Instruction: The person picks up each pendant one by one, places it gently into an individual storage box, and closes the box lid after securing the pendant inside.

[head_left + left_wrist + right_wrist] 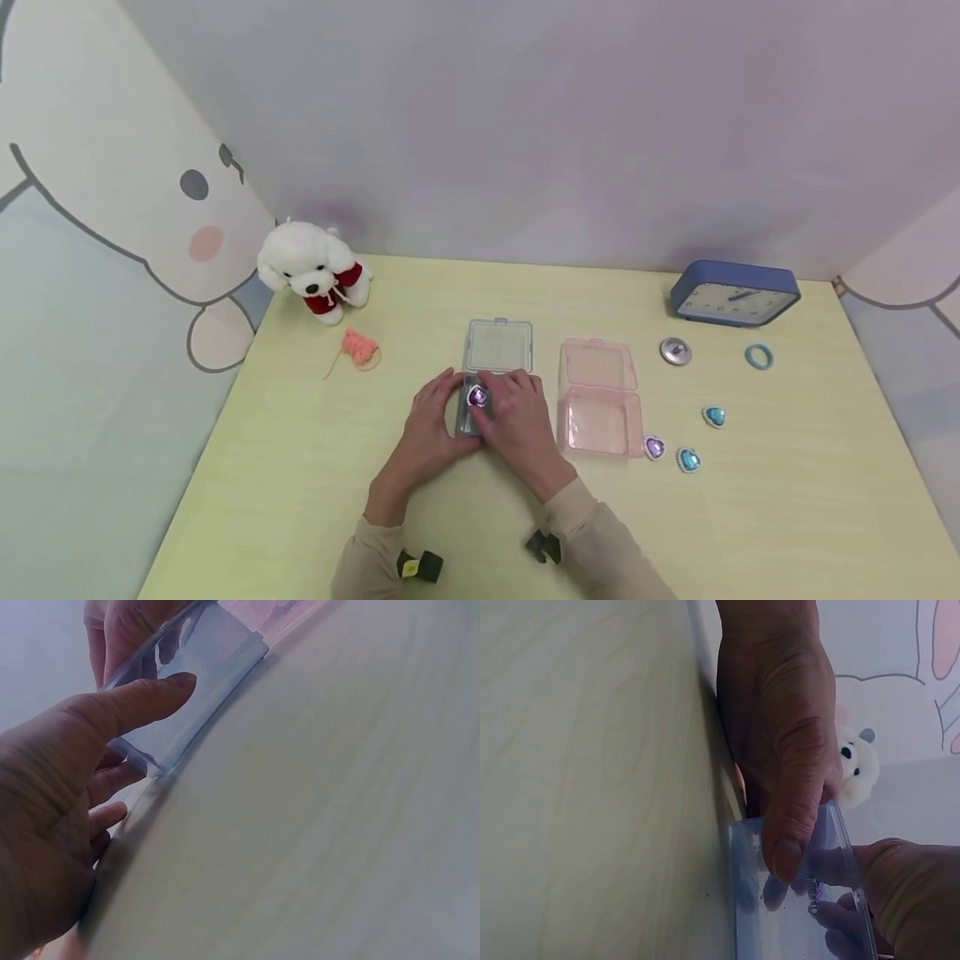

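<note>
A blue-tinted clear plastic box (468, 427) stands with its lid (499, 345) folded back. My left hand (429, 433) holds it from the left, with the thumb along its near wall, as the left wrist view shows. My right hand (522, 425) pinches a purple heart-shaped gem (477, 397) with a beaded edge at the box's opening. Through the clear wall in the right wrist view, the gem (815, 895) shows by the fingertips. Whether it touches the box floor is hidden.
Right of the hands stands an opened pink box (602, 454). Beyond it lie a purple heart gem (655, 447), blue heart gems (688, 460), a metal disc (676, 351) and a blue ring (759, 357). A clock (735, 293), plush dog (303, 258) and orange yarn (360, 346) stand farther out.
</note>
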A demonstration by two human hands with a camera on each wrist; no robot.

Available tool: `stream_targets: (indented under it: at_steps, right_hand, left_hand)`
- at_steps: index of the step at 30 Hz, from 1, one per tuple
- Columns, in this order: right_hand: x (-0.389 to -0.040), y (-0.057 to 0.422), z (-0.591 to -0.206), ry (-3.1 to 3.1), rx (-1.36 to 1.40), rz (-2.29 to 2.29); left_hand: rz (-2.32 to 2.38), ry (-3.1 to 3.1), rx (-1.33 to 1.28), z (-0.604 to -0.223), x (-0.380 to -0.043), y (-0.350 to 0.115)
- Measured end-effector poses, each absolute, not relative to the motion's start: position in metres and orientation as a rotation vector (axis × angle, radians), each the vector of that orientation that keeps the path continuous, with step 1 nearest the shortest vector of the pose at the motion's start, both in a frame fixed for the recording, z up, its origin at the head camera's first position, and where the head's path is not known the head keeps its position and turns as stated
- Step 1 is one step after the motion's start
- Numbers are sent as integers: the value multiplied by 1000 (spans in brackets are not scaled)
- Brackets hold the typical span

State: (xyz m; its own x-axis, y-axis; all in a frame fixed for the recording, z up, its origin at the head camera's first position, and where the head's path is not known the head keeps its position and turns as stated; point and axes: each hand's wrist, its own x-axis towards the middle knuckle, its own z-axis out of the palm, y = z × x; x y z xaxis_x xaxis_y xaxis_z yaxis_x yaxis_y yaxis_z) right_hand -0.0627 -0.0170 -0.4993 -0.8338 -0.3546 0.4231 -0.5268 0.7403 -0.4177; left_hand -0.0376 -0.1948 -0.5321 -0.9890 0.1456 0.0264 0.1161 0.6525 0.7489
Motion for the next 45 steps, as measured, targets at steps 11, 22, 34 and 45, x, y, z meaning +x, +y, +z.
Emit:
stream_targets:
  at_steps: [11,22,34,45]
  right_hand:
    - [-62,-18,-497,-2653,674,756]
    - [-62,-17,-495,-2672,672,766]
    - [-62,-17,-495,-2645,686,801]
    - [-63,-13,-496,-2617,688,853]
  left_hand:
    - [1285,2825,236,-532,-39,-195]
    - [1284,2827,229,-531,-39,-194]
    - [1297,2817,236,-530,-38,-195]
    - [1279,2811,207,-529,-36,-194]
